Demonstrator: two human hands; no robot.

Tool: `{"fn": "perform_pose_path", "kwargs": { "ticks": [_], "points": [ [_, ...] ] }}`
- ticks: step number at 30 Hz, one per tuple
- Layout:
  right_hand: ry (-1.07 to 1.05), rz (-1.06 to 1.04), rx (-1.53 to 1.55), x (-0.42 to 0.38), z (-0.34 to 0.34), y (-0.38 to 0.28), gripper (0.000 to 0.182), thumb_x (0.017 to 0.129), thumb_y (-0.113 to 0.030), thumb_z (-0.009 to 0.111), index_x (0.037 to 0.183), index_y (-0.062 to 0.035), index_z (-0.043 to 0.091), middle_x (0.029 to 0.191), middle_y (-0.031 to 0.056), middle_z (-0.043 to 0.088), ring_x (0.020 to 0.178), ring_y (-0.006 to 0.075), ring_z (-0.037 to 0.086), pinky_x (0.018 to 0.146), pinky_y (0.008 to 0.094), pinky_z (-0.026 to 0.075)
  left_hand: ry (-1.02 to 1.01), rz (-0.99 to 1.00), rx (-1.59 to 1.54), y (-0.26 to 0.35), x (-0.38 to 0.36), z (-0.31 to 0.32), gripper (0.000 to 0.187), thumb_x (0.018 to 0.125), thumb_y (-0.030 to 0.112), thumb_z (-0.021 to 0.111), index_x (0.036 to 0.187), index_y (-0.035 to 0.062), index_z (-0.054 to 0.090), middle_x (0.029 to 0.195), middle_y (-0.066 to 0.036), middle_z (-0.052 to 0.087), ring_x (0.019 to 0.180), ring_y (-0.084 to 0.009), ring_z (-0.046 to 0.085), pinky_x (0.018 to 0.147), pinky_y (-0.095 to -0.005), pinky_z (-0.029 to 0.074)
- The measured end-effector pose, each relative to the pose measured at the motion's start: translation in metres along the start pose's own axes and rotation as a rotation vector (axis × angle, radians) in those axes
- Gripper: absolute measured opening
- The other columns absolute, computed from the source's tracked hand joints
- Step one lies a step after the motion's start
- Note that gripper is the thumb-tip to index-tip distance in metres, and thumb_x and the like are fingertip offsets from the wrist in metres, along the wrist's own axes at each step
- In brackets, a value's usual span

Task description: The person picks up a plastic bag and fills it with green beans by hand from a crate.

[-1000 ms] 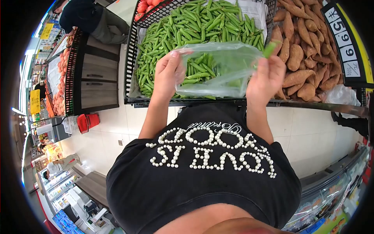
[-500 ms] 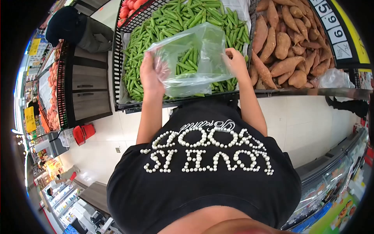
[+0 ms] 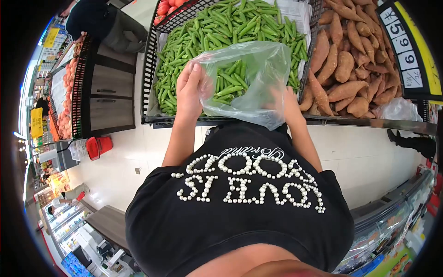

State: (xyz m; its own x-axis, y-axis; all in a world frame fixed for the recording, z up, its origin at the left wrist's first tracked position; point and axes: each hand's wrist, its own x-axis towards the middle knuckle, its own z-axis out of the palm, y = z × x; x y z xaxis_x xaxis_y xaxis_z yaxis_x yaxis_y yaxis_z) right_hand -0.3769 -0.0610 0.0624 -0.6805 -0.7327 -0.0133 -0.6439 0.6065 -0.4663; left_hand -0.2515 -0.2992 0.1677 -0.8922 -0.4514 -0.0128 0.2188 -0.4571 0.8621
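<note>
Item: clear plastic bag [image 3: 251, 81], thin, crinkled film, slightly green-tinted, held up at upper centre of the frame over the front edge of the produce display. It is part-filled with pea pods [image 3: 226, 85]: short, smooth, bright green, tapered at both ends, lying jumbled with their long axes mostly slanting from lower left to upper right.

Left hand [image 3: 191, 90]: at the left rim of the bag, fingers [image 3: 196, 74] curled and pinched closed on the film, holding the mouth up. The pods inside lie just to the right of these fingers.

Right hand [image 3: 286, 104]: at the lower right of the bag, seen mostly through the plastic. It appears to press against or cup the film, but how far its fingers are closed cannot be told. The left hand is the nearer one to the bag's open rim.

Beneath and behind: black wire basket [image 3: 150, 76], paper-lined, heaped with loose pea pods [image 3: 221, 25] of the same kind, directly above the bag in the frame.

Right of frame: sweet potatoes [image 3: 350, 69], matt, reddish-brown, spindle-shaped. Price sign [image 3: 408, 51] at the far upper right.

Upper left: another person in dark clothing [image 3: 92, 21] beside a further display. Red basket [image 3: 99, 145] on the pale tiled floor.
</note>
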Motion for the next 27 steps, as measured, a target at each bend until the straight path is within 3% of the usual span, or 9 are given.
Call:
{"fn": "perform_pose_path", "kwargs": {
  "ticks": [2, 6, 7, 10, 13, 18, 22, 25, 27],
  "points": [
    [0.019, -0.034, 0.040, -0.001, 0.005, 0.010, 0.049, 0.073, -0.031, 0.073, 0.118, -0.0187, 0.062, 0.132, 0.0109, 0.047, 0.103, 0.0398, 0.053, 0.089, 0.0458, 0.046, 0.047, 0.018, 0.075, 0.003, -0.001, 0.012, 0.031, 0.100, 0.018, 0.047, 0.124, 0.0005, 0.053, 0.068, 0.005, 0.048, 0.050, -0.0021, 0.035, 0.043, -0.0199, 0.025],
    [0.241, -0.139, 0.230, 0.009, 0.029, 0.043, 0.039, 0.071, -0.015, 0.075, 0.109, -0.0114, 0.065, 0.117, 0.0128, 0.056, 0.100, 0.0332, 0.059, 0.084, 0.0395, 0.050, -0.044, 0.031, 0.161, 0.009, 0.000, 0.017, 0.038, 0.096, 0.015, 0.052, 0.131, -0.0008, 0.047, 0.071, 0.005, 0.046, 0.052, -0.0015, 0.036, 0.043, -0.0187, 0.026],
    [0.324, -0.095, 0.346, 0.010, 0.012, 0.030, 0.039, 0.068, -0.008, 0.075, 0.106, -0.0082, 0.065, 0.105, 0.0134, 0.061, 0.097, 0.0335, 0.060, 0.084, 0.0362, 0.049, -0.046, 0.026, 0.164, 0.009, 0.001, 0.018, 0.038, 0.095, 0.015, 0.053, 0.130, 0.0007, 0.048, 0.071, 0.006, 0.046, 0.053, -0.0017, 0.036, 0.045, -0.0188, 0.026],
    [0.601, -0.054, 0.488, 0.023, 0.019, 0.042, 0.032, 0.073, -0.007, 0.075, 0.103, -0.0054, 0.065, 0.093, 0.0085, 0.065, 0.080, 0.0257, 0.064, 0.069, 0.0309, 0.052, -0.032, -0.001, 0.174, 0.005, -0.004, 0.018, 0.039, 0.094, 0.016, 0.056, 0.130, 0.0040, 0.049, 0.071, 0.007, 0.046, 0.055, -0.0019, 0.036, 0.048, -0.0192, 0.026],
    [0.609, 0.321, 1.196, 0.025, -0.017, 0.017, 0.014, 0.086, -0.009, 0.069, 0.098, -0.0050, 0.065, 0.082, -0.0003, 0.062, 0.061, 0.0056, 0.056, 0.045, 0.0201, 0.043, -0.031, -0.001, 0.196, 0.006, -0.004, 0.016, 0.040, 0.093, 0.015, 0.057, 0.131, 0.0051, 0.049, 0.071, 0.007, 0.047, 0.057, -0.0014, 0.038, 0.050, -0.0197, 0.027],
    [0.827, 0.195, 1.360, 0.032, -0.084, -0.014, 0.015, 0.086, -0.006, 0.069, 0.100, -0.0046, 0.063, 0.101, 0.0080, 0.067, 0.069, 0.0124, 0.062, 0.045, 0.0223, 0.045, -0.034, -0.003, 0.277, 0.012, -0.006, 0.012, 0.040, 0.093, 0.015, 0.057, 0.131, 0.0055, 0.049, 0.074, 0.006, 0.050, 0.057, -0.0011, 0.039, 0.049, -0.0200, 0.028],
    [0.880, -0.224, 1.589, 0.030, -0.136, -0.049, 0.021, 0.085, -0.001, 0.066, 0.104, -0.0045, 0.060, 0.104, 0.0164, 0.066, 0.072, 0.0182, 0.065, 0.046, 0.0227, 0.048, -0.028, -0.028, 0.224, 0.010, 0.002, 0.013, 0.037, 0.094, 0.015, 0.056, 0.129, 0.0045, 0.051, 0.071, 0.007, 0.049, 0.055, -0.0011, 0.037, 0.048, -0.0204, 0.028],
    [0.878, -0.517, 1.586, 0.036, -0.154, -0.090, 0.023, 0.085, 0.000, 0.066, 0.107, -0.0040, 0.058, 0.105, 0.0191, 0.065, 0.076, 0.0206, 0.067, 0.049, 0.0225, 0.050, -0.019, -0.056, 0.174, 0.004, 0.010, 0.016, 0.035, 0.095, 0.014, 0.055, 0.127, 0.0036, 0.051, 0.068, 0.007, 0.047, 0.053, -0.0013, 0.036, 0.047, -0.0204, 0.028],
    [0.631, -0.533, 1.540, 0.038, -0.146, -0.098, 0.023, 0.085, 0.000, 0.066, 0.106, -0.0035, 0.058, 0.106, 0.0184, 0.065, 0.079, 0.0206, 0.067, 0.051, 0.0228, 0.051, -0.024, -0.058, 0.175, 0.001, 0.015, 0.017, 0.033, 0.095, 0.013, 0.053, 0.126, 0.0032, 0.051, 0.067, 0.007, 0.045, 0.052, -0.0015, 0.036, 0.046, -0.0204, 0.027]
  ]
}}
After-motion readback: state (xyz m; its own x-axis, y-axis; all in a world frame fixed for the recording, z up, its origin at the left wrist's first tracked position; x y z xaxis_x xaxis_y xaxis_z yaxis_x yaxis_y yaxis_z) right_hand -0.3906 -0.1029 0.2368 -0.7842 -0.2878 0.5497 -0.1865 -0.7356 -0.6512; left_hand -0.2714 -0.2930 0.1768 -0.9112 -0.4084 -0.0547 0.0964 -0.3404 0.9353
